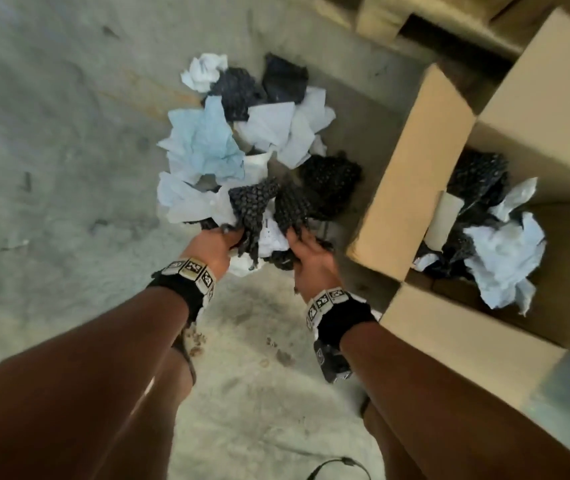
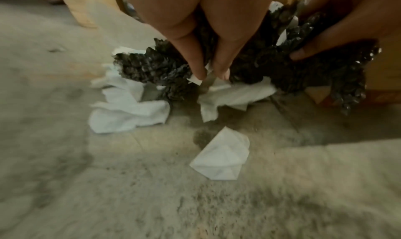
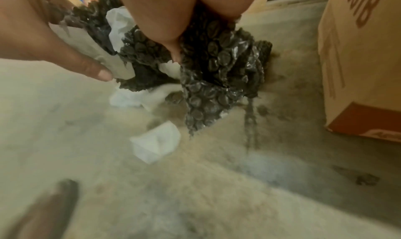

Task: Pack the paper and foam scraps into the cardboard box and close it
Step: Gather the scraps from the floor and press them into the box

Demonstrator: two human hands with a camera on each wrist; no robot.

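A pile of white paper scraps (image 1: 207, 143) and black bubbly foam scraps (image 1: 332, 178) lies on the concrete floor. My left hand (image 1: 222, 242) and right hand (image 1: 306, 249) both grip a bundle of black foam (image 1: 269, 206) mixed with white paper at the pile's near edge. In the left wrist view my fingers (image 2: 199, 69) pinch foam (image 2: 149, 66) and paper (image 2: 234, 93). The right wrist view shows my fingers (image 3: 175, 54) curled into black foam (image 3: 208, 81). The open cardboard box (image 1: 411, 174) stands to the right, with paper (image 1: 505, 258) and foam (image 1: 477, 174) inside.
A loose folded white paper scrap (image 2: 221, 157) lies on the floor just under my hands. The box's flaps (image 1: 463, 341) stand open toward me. Wooden pallet blocks (image 1: 380, 15) sit at the back. A dark cable (image 1: 339, 465) lies by my legs.
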